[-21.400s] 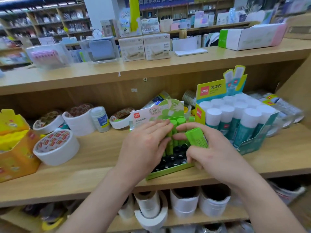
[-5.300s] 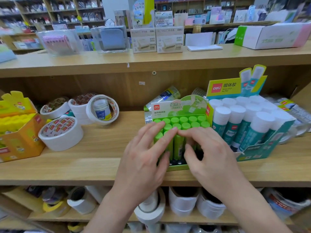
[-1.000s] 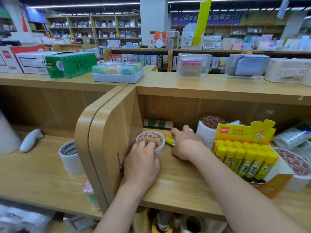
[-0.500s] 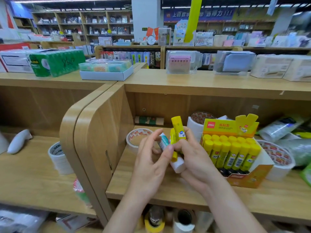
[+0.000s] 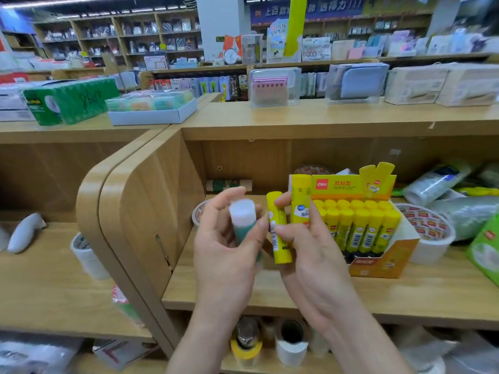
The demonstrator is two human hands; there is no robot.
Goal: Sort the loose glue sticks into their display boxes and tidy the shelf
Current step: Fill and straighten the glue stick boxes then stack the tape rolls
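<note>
Three loose glue sticks sit in my grip above the shelf (image 5: 270, 295): my left hand (image 5: 226, 255) closes round the white-capped stick (image 5: 243, 220), my right hand (image 5: 305, 249) pinches two yellow sticks (image 5: 278, 233) mid-barrel beside their yellow box (image 5: 378, 255); they look light, rigid and slick.

The display box (image 5: 378, 255) stood on the shelf (image 5: 405, 298), tape roll (image 5: 429, 238) right of it, hands (image 5: 310, 255) left.
</note>
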